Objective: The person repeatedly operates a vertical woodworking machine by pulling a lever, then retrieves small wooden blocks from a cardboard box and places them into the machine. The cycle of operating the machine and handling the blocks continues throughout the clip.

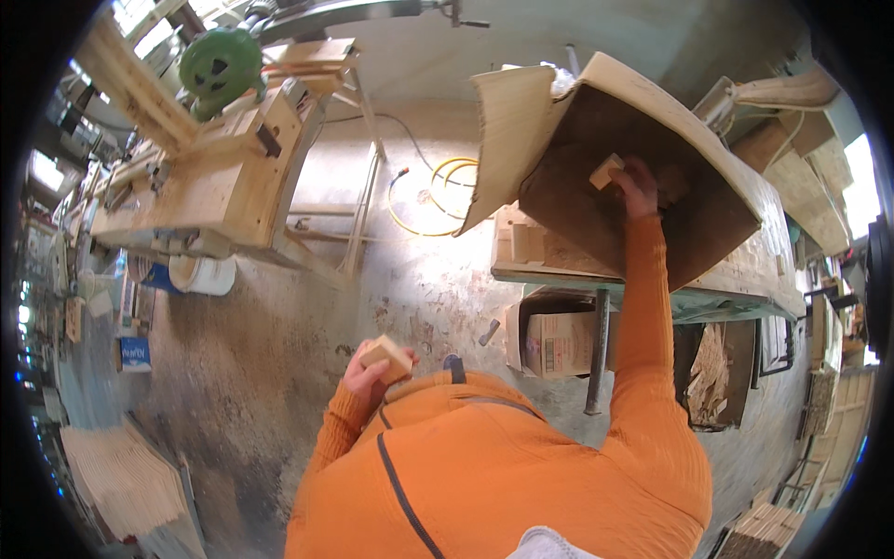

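My left hand (365,374) is drawn in close to my chest and holds a small pale wooden block (387,355). My right arm in an orange sleeve reaches far forward into a large open cardboard box (643,140) lying on its side on a workbench. My right hand (638,183) grips another small wooden block (605,171) inside that box. More small wooden blocks (521,240) lie stacked on the bench in front of the box.
The workbench (745,279) stands on metal legs with a cardboard carton (559,343) beneath it. A wooden machine table (223,177) with a green motor (222,67) stands at left. A yellow cable (438,182) lies coiled on the sawdust-covered floor. Stacked boards (121,484) sit at lower left.
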Tool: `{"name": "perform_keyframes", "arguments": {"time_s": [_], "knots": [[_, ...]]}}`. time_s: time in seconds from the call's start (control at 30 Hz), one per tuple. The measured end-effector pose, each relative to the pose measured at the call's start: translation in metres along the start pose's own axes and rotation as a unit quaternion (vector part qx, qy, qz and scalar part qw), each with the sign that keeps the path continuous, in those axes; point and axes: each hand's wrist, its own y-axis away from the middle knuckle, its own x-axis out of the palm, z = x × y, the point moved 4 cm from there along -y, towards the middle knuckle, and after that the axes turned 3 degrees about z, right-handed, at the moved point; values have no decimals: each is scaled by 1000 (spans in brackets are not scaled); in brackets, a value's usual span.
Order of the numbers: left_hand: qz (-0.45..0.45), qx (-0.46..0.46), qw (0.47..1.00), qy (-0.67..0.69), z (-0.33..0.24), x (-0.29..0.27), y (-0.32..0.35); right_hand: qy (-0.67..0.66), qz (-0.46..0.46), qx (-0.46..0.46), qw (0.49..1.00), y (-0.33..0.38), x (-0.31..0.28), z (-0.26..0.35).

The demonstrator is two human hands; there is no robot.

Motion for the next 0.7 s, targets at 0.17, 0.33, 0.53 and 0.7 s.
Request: {"name": "perform_keyframes", "arguments": {"time_s": [0.17, 0.33, 0.53, 0.7], "knots": [[101, 124, 987, -5, -3, -5, -24, -203, 290, -75, 932, 134, 111, 65], [52, 210, 932, -290, -41, 13, -16, -155, 408, -81, 896, 223, 209, 72], [-10, 323, 887, -328, -71, -20, 39, -65, 460, -138, 874, 280, 278, 97], [-71, 344, 886, -303, -76, -62, 90, -66, 482, -190, 853, 324, 327, 110]]}}
